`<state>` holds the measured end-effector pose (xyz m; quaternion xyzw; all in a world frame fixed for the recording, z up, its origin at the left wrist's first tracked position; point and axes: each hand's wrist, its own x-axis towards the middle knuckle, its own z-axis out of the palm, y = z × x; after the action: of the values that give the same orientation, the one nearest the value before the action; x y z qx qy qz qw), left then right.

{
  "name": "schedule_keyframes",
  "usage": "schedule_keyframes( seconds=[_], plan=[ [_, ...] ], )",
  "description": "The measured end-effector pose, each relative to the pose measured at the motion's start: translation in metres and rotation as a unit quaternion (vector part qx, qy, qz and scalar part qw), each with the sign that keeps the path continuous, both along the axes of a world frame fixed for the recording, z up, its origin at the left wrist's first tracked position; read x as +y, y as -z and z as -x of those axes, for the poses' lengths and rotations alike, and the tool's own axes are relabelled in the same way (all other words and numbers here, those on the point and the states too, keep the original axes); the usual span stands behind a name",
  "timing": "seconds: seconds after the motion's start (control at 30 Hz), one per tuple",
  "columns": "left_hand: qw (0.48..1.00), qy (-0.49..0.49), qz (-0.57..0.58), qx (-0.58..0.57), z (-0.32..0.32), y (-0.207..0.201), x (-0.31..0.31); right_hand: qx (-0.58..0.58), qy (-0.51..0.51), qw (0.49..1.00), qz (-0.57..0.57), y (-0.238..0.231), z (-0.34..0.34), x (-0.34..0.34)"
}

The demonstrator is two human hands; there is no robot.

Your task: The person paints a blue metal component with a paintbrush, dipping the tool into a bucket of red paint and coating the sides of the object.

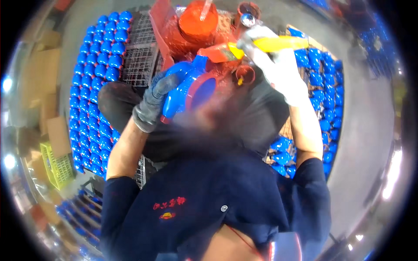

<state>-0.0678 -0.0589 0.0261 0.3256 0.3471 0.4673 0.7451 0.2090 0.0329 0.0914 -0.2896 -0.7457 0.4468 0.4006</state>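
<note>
A glossy blue hollow piece with a wide opening and a red rim (174,98) is gripped in my left hand (157,95), which wears a dark grey glove. My right hand (267,58), in a white glove, closes around the yellow handle of a paintbrush (283,43). The red-coated brush end points left and meets the narrow blue neck at the top of the piece, or lies very close to it. Just beyond the brush stands a red-orange paint bucket (198,21) with a stick in it. Below my right hand is a small red-stained cup (245,75).
Rows of glossy blue pieces fill a rack on the left (93,87) and another on the right (326,95). A wire grid (139,45) lies beside the left rows. A red-stained can (249,9) stands at the back. Cardboard boxes (58,135) and a yellow-green crate (56,165) sit at far left.
</note>
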Motion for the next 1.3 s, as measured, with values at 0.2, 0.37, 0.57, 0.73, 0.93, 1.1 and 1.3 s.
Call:
schedule_keyframes(
  seconds=[0.2,0.37,0.57,0.73,0.93,1.1,1.3],
  plan=[
    [0.913,-0.009,0.122,-0.388,0.002,0.05,0.02,0.16,-0.004,0.986,-0.043,0.06,0.001,0.017],
    [0.68,0.109,0.111,-0.716,-0.055,0.034,0.02,0.315,0.015,0.944,0.099,0.123,0.038,0.013],
    [0.788,-0.021,-0.022,-0.615,0.01,-0.009,0.004,0.097,0.122,0.987,-0.025,0.104,0.055,0.031],
    [0.911,-0.295,-0.139,-0.251,0.128,-0.036,-0.039,0.048,0.226,0.967,-0.108,0.077,0.026,0.046],
    [0.852,-0.483,0.025,0.199,0.265,0.093,-0.078,-0.013,0.301,0.925,-0.23,0.083,0.004,0.055],
    [0.637,-0.389,0.258,0.614,0.248,0.204,-0.107,-0.079,0.296,0.917,-0.255,0.068,-0.017,0.07],
    [0.49,-0.261,0.337,0.76,0.276,0.258,-0.137,-0.11,0.353,0.893,-0.258,0.035,-0.06,0.09]
  ],
)
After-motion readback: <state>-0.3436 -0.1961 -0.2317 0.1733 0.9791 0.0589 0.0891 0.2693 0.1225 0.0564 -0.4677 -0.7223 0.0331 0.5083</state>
